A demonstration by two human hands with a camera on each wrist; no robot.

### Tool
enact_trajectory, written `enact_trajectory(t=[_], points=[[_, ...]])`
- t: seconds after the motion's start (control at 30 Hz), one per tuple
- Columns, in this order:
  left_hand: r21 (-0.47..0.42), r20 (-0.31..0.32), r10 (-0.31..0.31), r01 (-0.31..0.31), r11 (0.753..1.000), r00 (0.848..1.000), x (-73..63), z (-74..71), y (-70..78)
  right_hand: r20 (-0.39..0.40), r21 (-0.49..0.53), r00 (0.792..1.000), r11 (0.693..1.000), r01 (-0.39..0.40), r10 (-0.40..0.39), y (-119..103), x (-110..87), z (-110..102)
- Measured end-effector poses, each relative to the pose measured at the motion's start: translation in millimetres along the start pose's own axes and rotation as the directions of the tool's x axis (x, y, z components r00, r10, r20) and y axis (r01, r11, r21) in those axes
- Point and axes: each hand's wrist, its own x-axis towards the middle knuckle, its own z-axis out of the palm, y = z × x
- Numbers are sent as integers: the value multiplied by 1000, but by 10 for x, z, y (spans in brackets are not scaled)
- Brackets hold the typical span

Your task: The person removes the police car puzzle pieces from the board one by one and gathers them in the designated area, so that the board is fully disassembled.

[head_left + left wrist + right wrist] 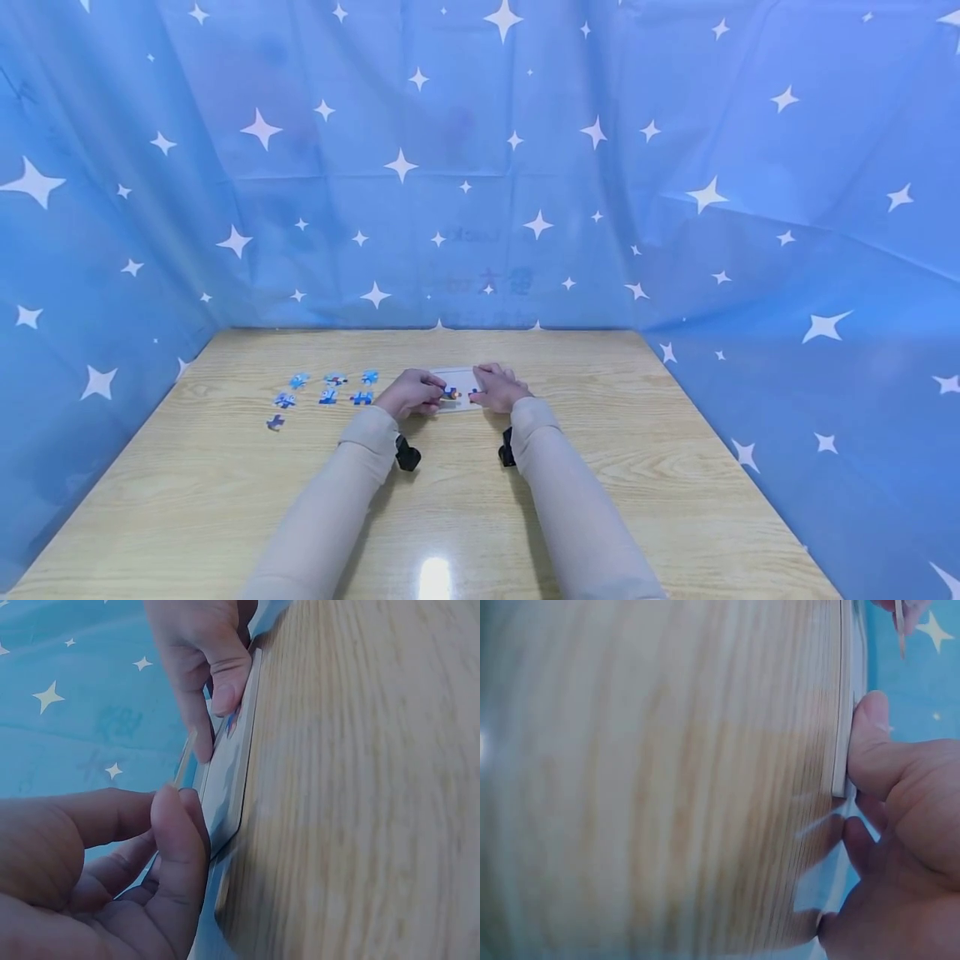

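My left hand (412, 393) pinches a jigsaw piece (451, 392) between thumb and fingertips, raised over the left part of a white puzzle board (461, 379). In the left wrist view the held piece (183, 759) shows edge-on as a thin strip. At the board's right end, my right hand (501, 388) rests with its thumb pressing close beside a second piece (473, 392) lying on the board. Its index finger (196, 727) reaches to the far rim. Seen from the right wrist, the thumb (870, 731) lies over the board's edge (841, 735), other fingertips touching the table.
Several loose blue jigsaw pieces (327, 397) lie spread on the wooden table (600, 483) left of the board, one piece (275, 422) nearer the front. A blue curtain with white stars (465, 167) hangs behind the table and along both sides.
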Motion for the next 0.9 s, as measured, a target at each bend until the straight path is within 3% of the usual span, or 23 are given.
enact_trajectory(t=[0.27,0.6,0.9], points=[[20,-7,3,-3,1000,1000,-52,-99,0,-15,53,1000,999,-12,13,-10,-31,11],[60,5,24,-24,998,1000,-111,-221,35,5,58,1000,998,13,-14,-34,-104,-13],[80,20,35,-37,996,999,-177,-395,29,0,37,1000,999,13,-13,-15,-48,7]])
